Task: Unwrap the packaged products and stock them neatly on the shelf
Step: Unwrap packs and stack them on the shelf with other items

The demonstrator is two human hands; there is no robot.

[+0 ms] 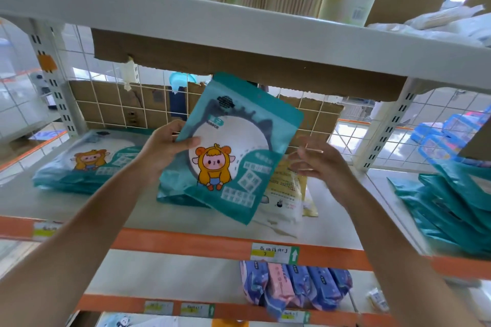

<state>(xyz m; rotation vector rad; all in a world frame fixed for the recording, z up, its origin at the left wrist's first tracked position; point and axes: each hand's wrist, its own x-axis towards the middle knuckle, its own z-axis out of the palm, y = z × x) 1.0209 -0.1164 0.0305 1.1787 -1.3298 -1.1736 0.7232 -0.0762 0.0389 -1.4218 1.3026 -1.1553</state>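
A teal mirror package (233, 151) with a cartoon figure in a yellow hood is held tilted above the middle shelf (186, 216). My left hand (164, 147) grips its left edge, thumb on the front. Just off the package's right edge, my right hand (318, 160) hovers with fingers spread and relaxed, holding nothing. Behind the held package another teal package (172, 194) stands on the shelf. A flat pile of the same packages (85, 170) lies at the shelf's left. More teal packages (451, 210) are fanned out at the right.
A pale yellow-and-white packet (288, 194) lies behind the held package. The upper shelf board (239, 32) hangs close overhead, with cardboard (212, 61) under it. A wire grid (106, 103) backs the shelf. Blue and pink packs (292, 287) stand on the lower shelf.
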